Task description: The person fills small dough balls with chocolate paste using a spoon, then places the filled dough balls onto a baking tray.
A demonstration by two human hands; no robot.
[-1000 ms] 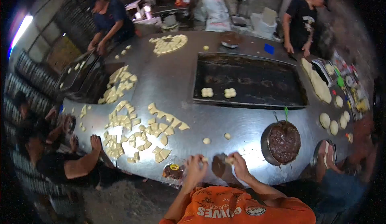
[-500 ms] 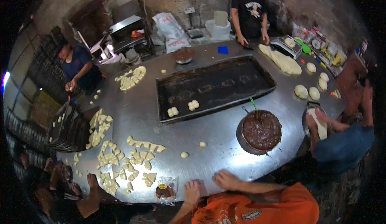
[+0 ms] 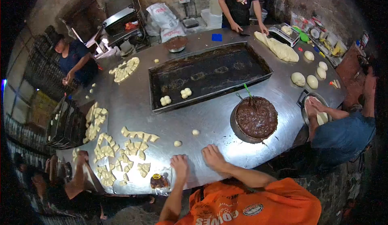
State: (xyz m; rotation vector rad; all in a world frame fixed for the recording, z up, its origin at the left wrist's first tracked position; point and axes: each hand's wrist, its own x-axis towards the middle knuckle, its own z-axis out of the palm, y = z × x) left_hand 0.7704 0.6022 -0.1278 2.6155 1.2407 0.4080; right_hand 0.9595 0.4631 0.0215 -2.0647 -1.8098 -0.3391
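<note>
My left hand rests palm down on the metal table, its fingers curled together. Beside it, my right hand is cupped downward in the same way. Whatever lies beneath either palm is hidden. Just beyond my fingers sit two small dough balls. Cut dough pieces spread to the left of my left hand, with a clear packet close to my left forearm. A pot of brown paste stands to the right, beyond my right hand.
A large black tray holds two dough clusters near its left corner. One co-worker stands at the left; another stands behind a long dough roll. A person at right presses dough in a bowl. More hands show lower left.
The view has shifted, moving the table up and left in the picture. Both my hands have slid forward, closer to the two dough balls. The back co-worker's hands are farther apart.
</note>
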